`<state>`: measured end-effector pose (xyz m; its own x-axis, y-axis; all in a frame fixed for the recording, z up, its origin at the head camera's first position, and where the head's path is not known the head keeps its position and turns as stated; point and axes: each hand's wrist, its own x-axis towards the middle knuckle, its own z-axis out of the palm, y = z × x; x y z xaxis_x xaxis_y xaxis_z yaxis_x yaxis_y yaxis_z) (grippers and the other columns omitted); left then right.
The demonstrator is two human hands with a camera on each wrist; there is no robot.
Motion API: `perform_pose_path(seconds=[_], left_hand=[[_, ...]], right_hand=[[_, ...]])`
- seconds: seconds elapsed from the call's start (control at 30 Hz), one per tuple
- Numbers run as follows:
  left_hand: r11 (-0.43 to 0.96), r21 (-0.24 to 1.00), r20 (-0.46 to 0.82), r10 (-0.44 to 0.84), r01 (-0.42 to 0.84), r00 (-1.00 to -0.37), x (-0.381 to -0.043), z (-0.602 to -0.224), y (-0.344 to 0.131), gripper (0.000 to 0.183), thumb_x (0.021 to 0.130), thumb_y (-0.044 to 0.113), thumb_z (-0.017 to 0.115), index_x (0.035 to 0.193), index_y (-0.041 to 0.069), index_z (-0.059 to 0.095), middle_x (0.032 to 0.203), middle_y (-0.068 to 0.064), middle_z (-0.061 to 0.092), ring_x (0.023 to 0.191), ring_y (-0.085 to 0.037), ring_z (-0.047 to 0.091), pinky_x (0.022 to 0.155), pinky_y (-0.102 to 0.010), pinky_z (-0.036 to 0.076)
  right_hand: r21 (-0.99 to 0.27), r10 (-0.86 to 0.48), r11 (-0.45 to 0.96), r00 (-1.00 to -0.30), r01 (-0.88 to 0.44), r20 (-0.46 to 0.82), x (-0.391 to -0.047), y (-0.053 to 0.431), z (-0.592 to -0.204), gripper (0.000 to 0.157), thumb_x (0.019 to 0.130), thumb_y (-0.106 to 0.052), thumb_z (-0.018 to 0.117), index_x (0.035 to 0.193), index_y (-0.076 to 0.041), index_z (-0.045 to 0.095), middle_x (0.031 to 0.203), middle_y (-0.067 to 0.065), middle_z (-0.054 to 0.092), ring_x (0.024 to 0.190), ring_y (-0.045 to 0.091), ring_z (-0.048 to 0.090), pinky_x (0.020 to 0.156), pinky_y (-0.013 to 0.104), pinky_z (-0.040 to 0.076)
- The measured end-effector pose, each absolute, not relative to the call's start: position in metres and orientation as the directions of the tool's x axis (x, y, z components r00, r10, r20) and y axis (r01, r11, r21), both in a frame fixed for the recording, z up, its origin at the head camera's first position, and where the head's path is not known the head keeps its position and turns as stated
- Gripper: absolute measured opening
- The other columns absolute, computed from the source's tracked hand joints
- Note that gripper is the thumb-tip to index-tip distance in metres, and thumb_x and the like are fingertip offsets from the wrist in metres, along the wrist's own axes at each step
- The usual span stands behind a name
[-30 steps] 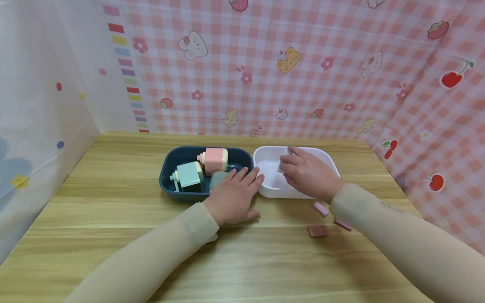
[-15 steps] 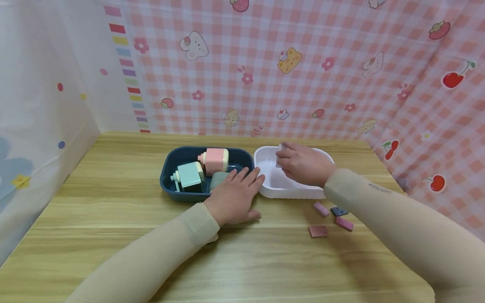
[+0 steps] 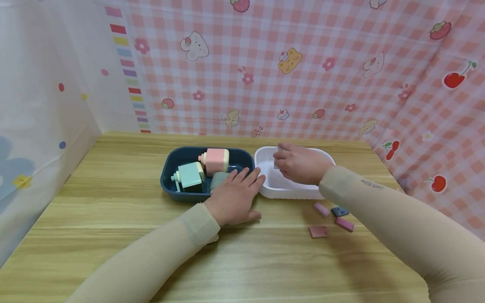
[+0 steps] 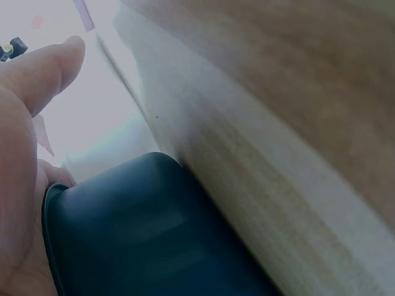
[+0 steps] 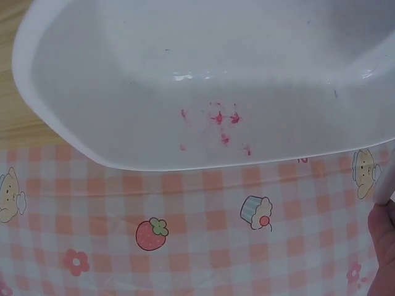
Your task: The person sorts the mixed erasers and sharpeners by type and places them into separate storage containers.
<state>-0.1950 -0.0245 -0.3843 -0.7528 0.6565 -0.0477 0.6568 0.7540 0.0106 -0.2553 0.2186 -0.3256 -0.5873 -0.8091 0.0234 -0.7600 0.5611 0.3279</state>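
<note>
My left hand [image 3: 235, 202] rests with spread, straight fingers over the front right rim of a dark blue bin [image 3: 169, 192]. In the left wrist view the palm lies along the rim of this bin [image 4: 142, 240]. My right hand [image 3: 303, 163] is over the white bin [image 3: 291, 193] and pinches a small white block [image 3: 277, 158] near its back left wall. Only an end of the white block [image 5: 386, 185] shows at the right edge of the right wrist view. Pinkish-red marks [image 5: 219, 118] dot the inner wall of the white bin.
Pink [image 3: 214, 161] and mint [image 3: 189, 176] bottle-shaped toys and a grey-green rounded thing [image 3: 218, 180] lie in the dark blue bin. On the table before the white bin lie several small blocks: light pink [image 3: 321, 209], dark blue [image 3: 339, 211], magenta [image 3: 344, 224] and dusky red [image 3: 318, 232].
My right hand has moved left over the white bin with the white block, and the dark blue block on the table has come into view. The left hand stays in place.
</note>
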Motion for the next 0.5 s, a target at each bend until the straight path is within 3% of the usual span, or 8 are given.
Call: perform_pose_path(seconds=[0.33,0.5], left_hand=[[0.755,0.010,-0.053,0.655,0.656,-0.753,-0.1960,-0.3854,-0.0241,0.100,0.094,0.069,0.065,0.170,0.018,0.023,0.178,-0.006,0.016,0.163,-0.035,0.022,0.132,-0.057,0.020],[0.752,0.008,-0.050,0.658,0.659,-0.751,-0.1959,-0.3854,-0.0245,0.100,0.094,0.069,0.064,0.170,0.018,0.023,0.178,-0.006,0.016,0.163,-0.035,0.022,0.132,-0.057,0.020]], right_hand=[[0.351,-0.831,0.535,-0.553,-0.769,0.057,-0.2569,0.2187,-0.3325,0.016,0.095,-0.017,0.077,0.110,-0.010,0.077,0.130,0.010,0.075,0.134,0.038,0.062,0.113,0.048,0.052],[0.345,-0.832,0.532,-0.552,-0.773,0.046,-0.2569,0.2182,-0.3347,0.020,0.095,-0.017,0.078,0.114,-0.009,0.077,0.138,0.012,0.071,0.139,0.038,0.059,0.114,0.048,0.051]])
